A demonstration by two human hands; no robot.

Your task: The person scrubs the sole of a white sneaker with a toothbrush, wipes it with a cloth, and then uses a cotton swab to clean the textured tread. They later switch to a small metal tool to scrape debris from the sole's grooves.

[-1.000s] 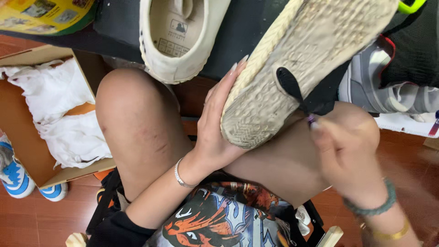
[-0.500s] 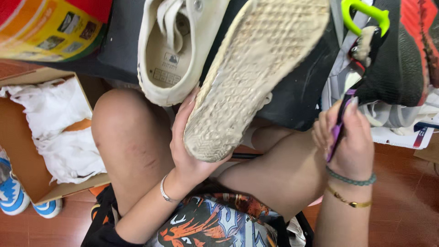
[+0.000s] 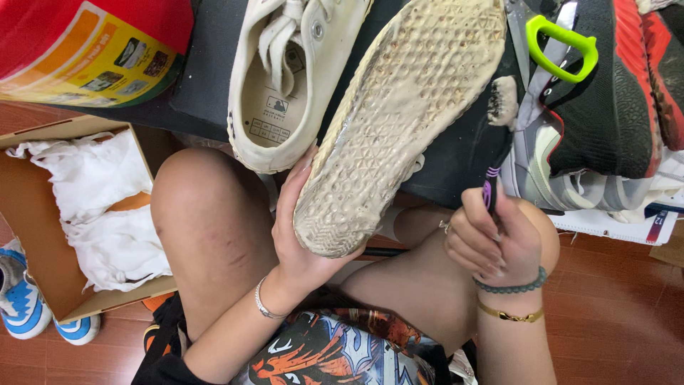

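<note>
White sneaker (image 3: 399, 121) sole-up at frame centre, tread grimy, left hand (image 3: 303, 235) cupping its heel, right hand (image 3: 488, 239) fisted round foamy brush (image 3: 499, 135), red-yellow box (image 3: 85, 50) upper left, open cardboard shoebox (image 3: 35, 235) left edge.

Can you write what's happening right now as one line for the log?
left hand: holds white shoe sole-up | right hand: grips brush beside sole | second white shoe: on dark surface

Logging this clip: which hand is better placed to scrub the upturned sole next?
Right hand: it grips the brush beside the dirty sole. The left hand is busy holding that shoe.
</note>
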